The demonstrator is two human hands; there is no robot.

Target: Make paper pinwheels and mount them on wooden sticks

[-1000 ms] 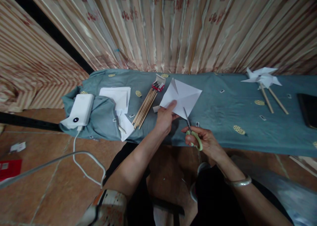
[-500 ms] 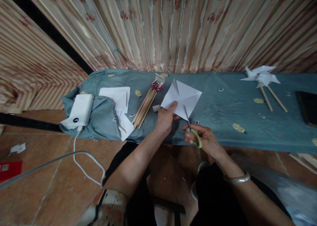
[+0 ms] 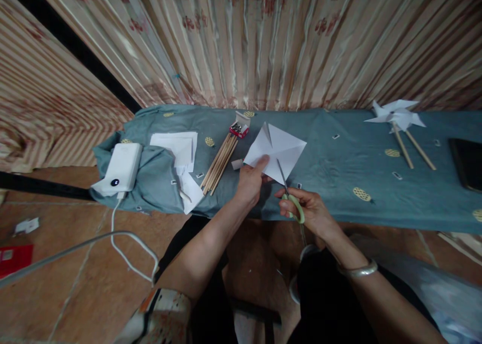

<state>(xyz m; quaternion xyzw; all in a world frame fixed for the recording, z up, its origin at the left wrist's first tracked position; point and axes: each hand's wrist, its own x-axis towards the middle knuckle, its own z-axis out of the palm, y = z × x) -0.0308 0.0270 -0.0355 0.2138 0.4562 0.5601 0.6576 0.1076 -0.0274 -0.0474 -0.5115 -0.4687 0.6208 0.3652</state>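
My left hand pinches a white square sheet of paper by its near left edge, thumb on top. A slit runs in from the sheet's far corner, and creases cross its middle. In my right hand is a pair of scissors with light green handles. Their blades lie at the sheet's near corner, pointing toward its centre. Left of the sheet lies a bundle of wooden sticks, with a small open red box of shiny metal pieces at its far end.
White paper sheets and a white power bank with a cable lie on the left of the blue-green cloth. Two paper pinwheels on sticks and a dark device lie to the right. A pleated curtain hangs behind.
The scissors and my right hand have shifted very slightly left, with the blades still at the sheet's near corner. My left hand keeps its hold on the paper.
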